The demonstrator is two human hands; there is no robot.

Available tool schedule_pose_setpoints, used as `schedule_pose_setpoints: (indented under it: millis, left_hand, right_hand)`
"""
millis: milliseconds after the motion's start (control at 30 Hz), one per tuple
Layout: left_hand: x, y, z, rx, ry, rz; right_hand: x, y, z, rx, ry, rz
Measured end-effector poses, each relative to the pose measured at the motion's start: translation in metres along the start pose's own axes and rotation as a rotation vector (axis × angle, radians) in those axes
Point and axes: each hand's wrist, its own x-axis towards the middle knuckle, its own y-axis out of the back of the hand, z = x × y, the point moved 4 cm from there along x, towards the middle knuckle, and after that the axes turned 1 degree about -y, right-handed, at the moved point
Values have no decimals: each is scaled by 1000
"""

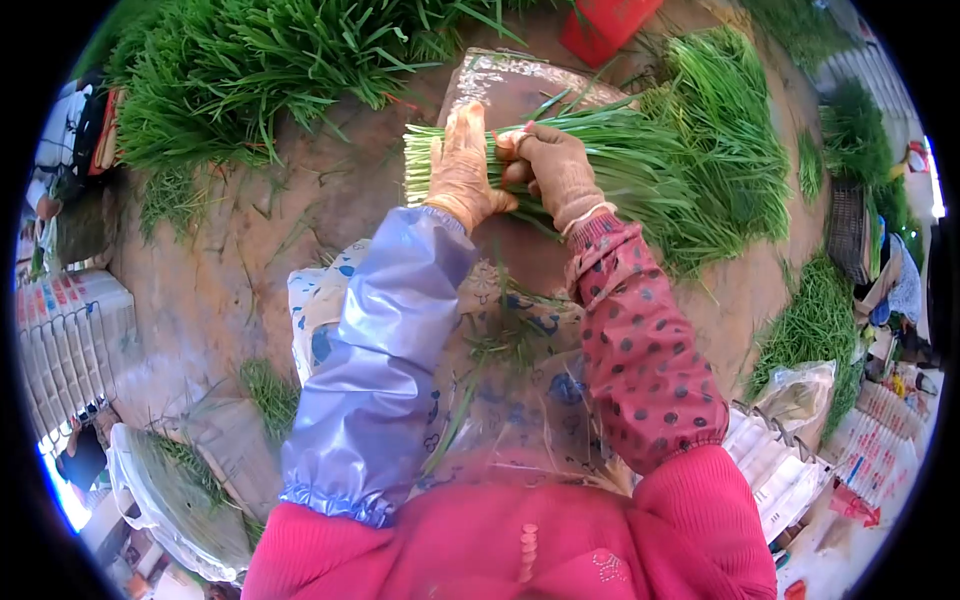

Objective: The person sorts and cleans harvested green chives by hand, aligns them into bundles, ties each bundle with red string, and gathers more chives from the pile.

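A bundle of garlic chives [620, 155] lies sideways over a worn board, its pale cut ends to the left and green leaves to the right. My left hand [460, 170], in a tan glove, is wrapped over the bundle near the cut ends. Close beside it, my gloved right hand [558, 172] has its fingers pinched together at the bundle's middle. A thin bit of red shows by those fingertips, but what they grip is too small to make out. The board [530, 75] is partly covered by the chives.
A large heap of chives [270, 70] lies at the upper left, and more chives [735, 130] are piled on the right. Behind the board stands a red container [605, 28]. White crates [75, 335] are at the far left, and a plastic bag [800, 390] sits at the right.
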Motion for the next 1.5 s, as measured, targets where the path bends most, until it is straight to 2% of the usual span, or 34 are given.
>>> schedule_pose_setpoints:
  millis: [33,67,133,167,200,267,300,367,433,500,533,567,600,633,667,733,800,833,867,967,1000,1033,1133,1167,1267,1300,1333,1367,1433,1467,1500]
  left_hand:
    - [1,-11,-2,183,42,-135]
    - [2,-13,4,169,20,-144]
    - [-2,-15,7,393,29,-308]
    - [-1,-25,-2,440,31,-258]
    - [3,-29,0,601,132,-340]
    - [3,-51,-16,693,79,-210]
    - [2,-68,-33,699,84,-212]
    - [1,-82,-54,578,-63,220]
    - [4,-74,-49,571,-44,117]
    - [-5,-42,-16,629,-60,-5]
    - [13,-55,-26,588,28,-111]
    - [9,-59,-29,606,-46,57]
    - [1,-64,-31,617,-135,215]
    - [8,-63,-33,692,-85,111]
    - [13,-57,-31,700,-95,140]
    - [7,-42,-18,632,-7,-166]
    - [5,-31,-25,491,-144,-210]
    - [6,-24,-30,491,-234,-245]
    - [3,-15,-34,493,-324,-282]
    - [-3,41,-50,511,90,-353]
    - [-2,58,-58,614,251,-485]
    - [-6,78,-62,750,322,-573]
    - [5,111,-56,983,526,-761]
    - [9,113,-47,989,519,-766]
    - [28,73,5,700,18,-558]
    - [28,55,25,638,-127,-521]
    - [32,28,36,625,-194,-527]
    - [37,7,54,655,-155,-619]
    - [37,-33,76,691,-248,-567]
    - [31,-49,85,618,-238,-563]
    - [25,-67,88,599,-201,-555]
  right_hand:
    - [7,-1,1,3,26,16]
    - [15,0,3,-23,41,-11]
    - [30,-3,7,-148,118,24]
    - [36,-9,7,-116,202,50]
    - [40,-16,5,-79,294,65]
    - [32,-27,1,-161,279,29]
    - [29,-29,2,-244,283,42]
    - [8,-30,5,-300,252,50]
    - [-24,-21,14,-394,374,59]
    - [-56,-13,58,-236,104,-1]
    - [-60,-8,99,-121,63,15]
    - [-52,-7,136,0,26,34]
    - [-45,-11,144,8,46,25]
    - [-42,-12,141,-151,180,85]
    - [-37,-11,134,-314,324,150]
    - [-42,-8,119,-203,266,80]
    - [-63,3,114,192,-115,-6]
    - [-62,11,117,112,31,20]
    - [-71,16,110,114,29,51]
    - [-71,29,127,108,-38,48]
    - [-73,32,129,-120,8,62]
    - [-75,33,132,-348,53,78]
    - [-78,23,141,-447,38,52]
    - [-83,19,140,-292,-80,-5]
    - [-72,12,157,-241,29,-24]
    - [-76,10,150,-219,6,-81]
    - [-78,12,143,-228,4,-77]
    - [-80,12,140,-240,-38,-104]
    - [-81,11,136,-249,-56,-135]
    - [-82,9,132,-264,-53,-162]
    - [-83,10,131,-197,-154,-102]
